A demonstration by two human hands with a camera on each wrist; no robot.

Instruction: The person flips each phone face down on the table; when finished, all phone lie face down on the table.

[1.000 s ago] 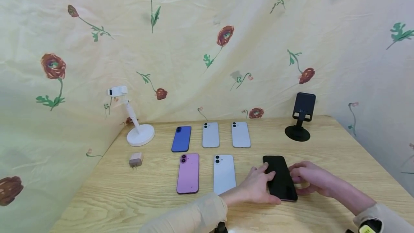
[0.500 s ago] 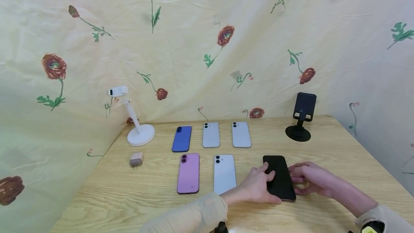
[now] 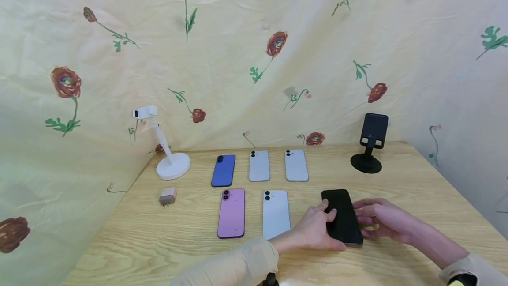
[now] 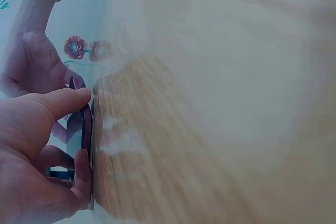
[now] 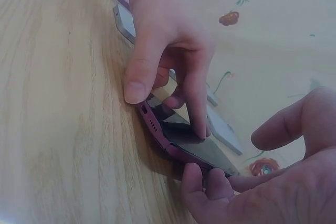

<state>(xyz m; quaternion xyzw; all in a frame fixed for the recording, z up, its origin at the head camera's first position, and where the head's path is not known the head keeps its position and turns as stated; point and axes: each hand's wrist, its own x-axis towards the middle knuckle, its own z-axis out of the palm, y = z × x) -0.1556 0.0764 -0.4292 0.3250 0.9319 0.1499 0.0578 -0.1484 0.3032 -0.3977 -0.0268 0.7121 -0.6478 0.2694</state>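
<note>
A smartphone [image 3: 342,217] with a black screen lies face up at the right front of the table. Its frame is dark purple, with the port end toward the left thumb in the right wrist view. My left hand [image 3: 313,229] grips its left side, the thumb at the near corner and fingertips reaching onto the screen. My right hand [image 3: 382,219] is at the right edge, curled fingers [image 5: 194,177] against and partly beneath it; one digit stays apart from the phone. That edge looks slightly raised. The phone's back is hidden.
Left of it lie a white phone [image 3: 275,213] and a pink phone [image 3: 231,213]. Behind are a blue phone [image 3: 223,170] and two pale phones [image 3: 259,165]. A black phone stand [image 3: 371,142], a white stand [image 3: 171,164] and a charger plug [image 3: 167,195] stand farther out.
The black-screened smartphone has shifted very slightly left and away, its right edge a little higher. My right wrist has moved slightly to the right; my left hand has barely moved.
</note>
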